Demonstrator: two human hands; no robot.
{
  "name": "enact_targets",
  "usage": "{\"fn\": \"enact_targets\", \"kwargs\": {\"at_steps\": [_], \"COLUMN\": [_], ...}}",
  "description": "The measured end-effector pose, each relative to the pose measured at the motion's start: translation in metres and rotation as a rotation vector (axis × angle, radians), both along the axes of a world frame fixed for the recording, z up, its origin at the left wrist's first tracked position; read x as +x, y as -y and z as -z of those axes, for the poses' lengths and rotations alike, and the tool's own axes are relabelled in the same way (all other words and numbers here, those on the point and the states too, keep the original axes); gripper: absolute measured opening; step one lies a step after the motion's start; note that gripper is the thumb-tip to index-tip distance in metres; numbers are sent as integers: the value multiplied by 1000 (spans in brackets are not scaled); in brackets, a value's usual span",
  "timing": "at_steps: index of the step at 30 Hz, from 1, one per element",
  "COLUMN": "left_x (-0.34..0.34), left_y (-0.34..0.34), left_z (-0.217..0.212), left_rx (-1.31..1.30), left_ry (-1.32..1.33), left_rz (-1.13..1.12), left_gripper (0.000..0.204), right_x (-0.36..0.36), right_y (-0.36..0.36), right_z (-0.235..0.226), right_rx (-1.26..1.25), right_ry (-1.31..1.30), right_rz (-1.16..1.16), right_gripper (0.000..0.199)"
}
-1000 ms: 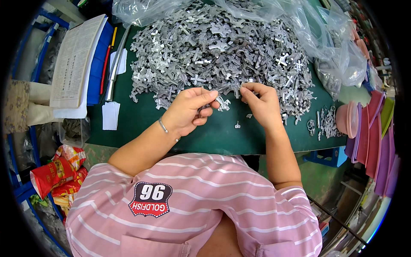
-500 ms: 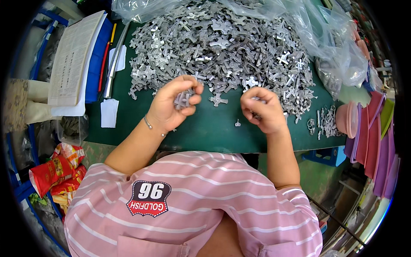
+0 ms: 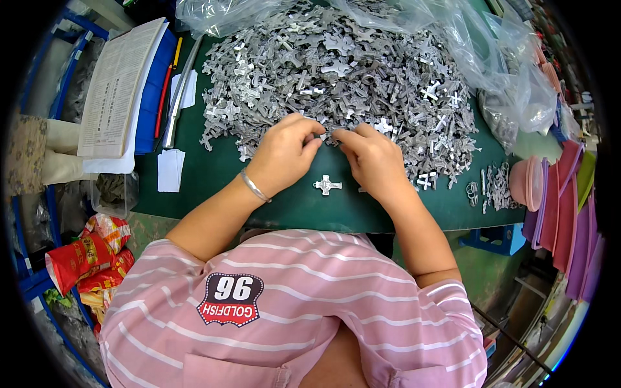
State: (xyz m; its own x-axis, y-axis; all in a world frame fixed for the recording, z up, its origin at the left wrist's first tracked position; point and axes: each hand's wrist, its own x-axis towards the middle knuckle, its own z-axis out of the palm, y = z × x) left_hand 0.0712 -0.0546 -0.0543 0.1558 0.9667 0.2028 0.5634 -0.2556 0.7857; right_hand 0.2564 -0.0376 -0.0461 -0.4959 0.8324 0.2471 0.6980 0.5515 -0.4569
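A large heap of grey metal cross pendants [image 3: 336, 71] covers the far middle of the table. At its near edge my left hand [image 3: 284, 154] is closed, back upward, with thumb and fingers curled together. Facing it, a short gap away, is my right hand [image 3: 374, 160], also closed with its fingertips pinched. Whatever lies inside either hand is hidden or too small to make out. A single cross pendant [image 3: 328, 185] lies flat on the green tabletop [image 3: 291, 210], just below and between my hands.
Small metal parts [image 3: 498, 187] lie at the right beside stacked pink bowls [image 3: 525, 182]. Clear plastic bags [image 3: 517, 97] sit at the far right. To the left are a tapered metal rod [image 3: 176, 107], white paper slips [image 3: 170, 171] and a blue bin topped with papers [image 3: 119, 90].
Both hands have turned backs upward and come together at the heap's edge. The crosses seen in my left hand are now out of sight. A single cross now lies nearer me on the table.
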Motion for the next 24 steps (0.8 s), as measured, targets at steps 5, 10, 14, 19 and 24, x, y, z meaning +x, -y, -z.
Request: {"fn": "enact_targets", "kwargs": {"at_steps": [5,10,14,19,24], "left_x": [9,8,13,9,2], "left_y": [-11,-9,-8,-10,-7], "left_z": [7,9,8,12,13], "left_rx": [187,238,270,323,147], "left_ry": [-159,-275,-338,-299,-79], "left_rz": [12,1,-12,31,60], "left_gripper": [23,25,21,18,13], "right_x": [4,21,31,28,32], "right_y": [-7,-1,5,16,16], "right_z": [17,4,4,13,4], "right_rx": [98,-535,-551,-132,-183], "right_ry": [36,-507,-568,-128,-258], "right_rz": [-44,15,-16,-132,27], "right_gripper": [15,11,10,10,7]}}
